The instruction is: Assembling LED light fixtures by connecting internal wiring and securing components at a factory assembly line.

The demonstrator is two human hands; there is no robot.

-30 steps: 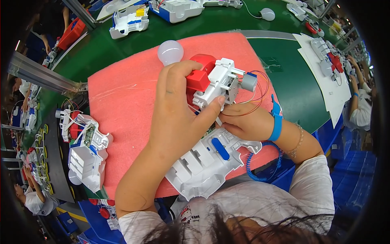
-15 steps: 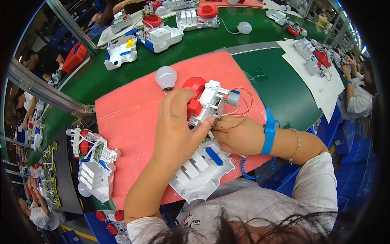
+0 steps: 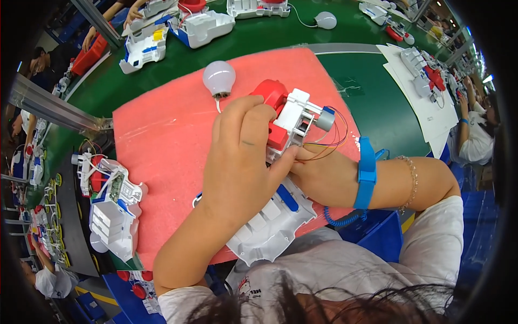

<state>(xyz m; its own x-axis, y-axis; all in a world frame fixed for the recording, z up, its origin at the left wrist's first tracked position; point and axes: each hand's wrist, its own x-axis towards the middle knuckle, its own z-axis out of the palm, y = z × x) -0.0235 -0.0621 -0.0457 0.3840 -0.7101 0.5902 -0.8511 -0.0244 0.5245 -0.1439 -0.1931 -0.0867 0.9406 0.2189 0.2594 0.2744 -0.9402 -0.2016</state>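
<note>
A white plastic assembly (image 3: 294, 116) with red parts, a small grey motor and thin coloured wires sits over the pink foam mat (image 3: 167, 135). My left hand (image 3: 243, 156) lies on top of it, fingers curled round its red part. My right hand (image 3: 318, 173) grips it from below and the right, mostly hidden under the left; a blue wrist strap (image 3: 366, 173) with a coiled cord is on that wrist. A white housing shell with a blue clip (image 3: 272, 224) lies beneath both hands at the mat's near edge. A white bulb (image 3: 218, 78) rests on the mat beyond my fingers.
Another white, red and blue assembly (image 3: 110, 202) stands left of the mat. More units (image 3: 202, 24) and a second bulb (image 3: 326, 20) lie on the green belt (image 3: 372, 102) behind. White sheets with parts (image 3: 426, 81) are at right. Other people sit along both sides.
The view has shifted, so the mat and assembly appear lower and more centred. Both hands keep hold of the assembly; the left fingers have slid a little over its red part.
</note>
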